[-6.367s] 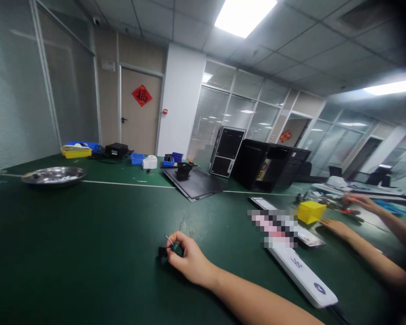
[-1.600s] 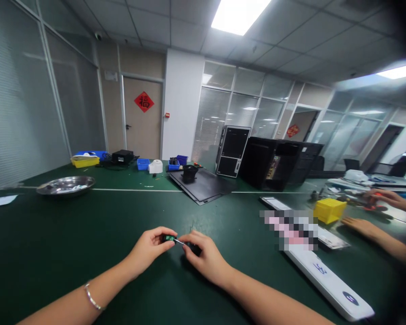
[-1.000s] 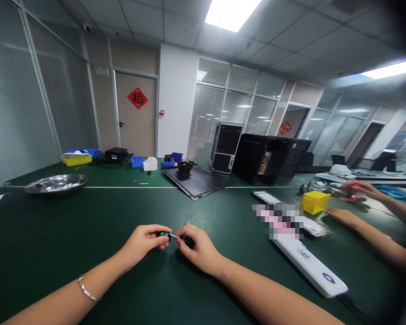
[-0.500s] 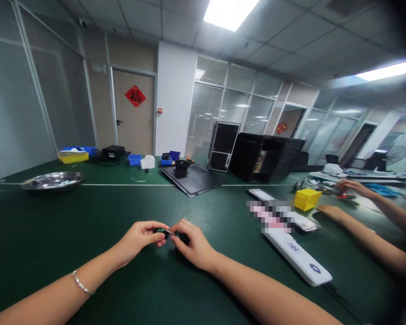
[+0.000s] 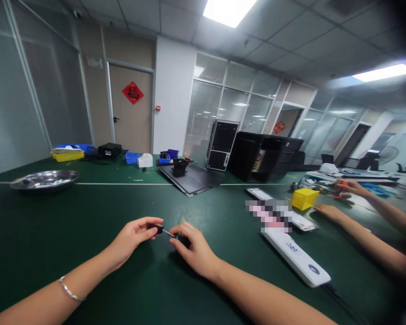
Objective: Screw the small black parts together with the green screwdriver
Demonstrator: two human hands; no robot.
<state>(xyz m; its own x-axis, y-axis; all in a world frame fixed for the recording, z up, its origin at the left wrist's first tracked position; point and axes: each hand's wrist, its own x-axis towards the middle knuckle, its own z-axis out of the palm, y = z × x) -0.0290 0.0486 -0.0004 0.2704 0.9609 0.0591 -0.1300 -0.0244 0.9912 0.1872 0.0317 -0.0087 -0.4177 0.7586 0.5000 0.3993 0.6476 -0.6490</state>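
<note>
- Landmark: flat black rectangular panel (image 5: pixel 203 179), lying on the dark green tabletop (image 5: pixel 138 293).
- Nearside of panel: the person's left hand (image 5: pixel 135 237) pinches a small black block-shaped part (image 5: pixel 159 229) between thumb and fingers.
- Also nearside: right hand (image 5: pixel 194 248) grips a slim metal-shafted screwdriver (image 5: pixel 169 233), its handle mostly hidden; shaft points at the part, tip contact too small to tell.
- Right of panel: yellow plastic box (image 5: pixel 304 199), a co-worker's hand (image 5: pixel 329 211) just beside it.
- Left of panel: round shiny steel dish (image 5: pixel 66 174).
</note>
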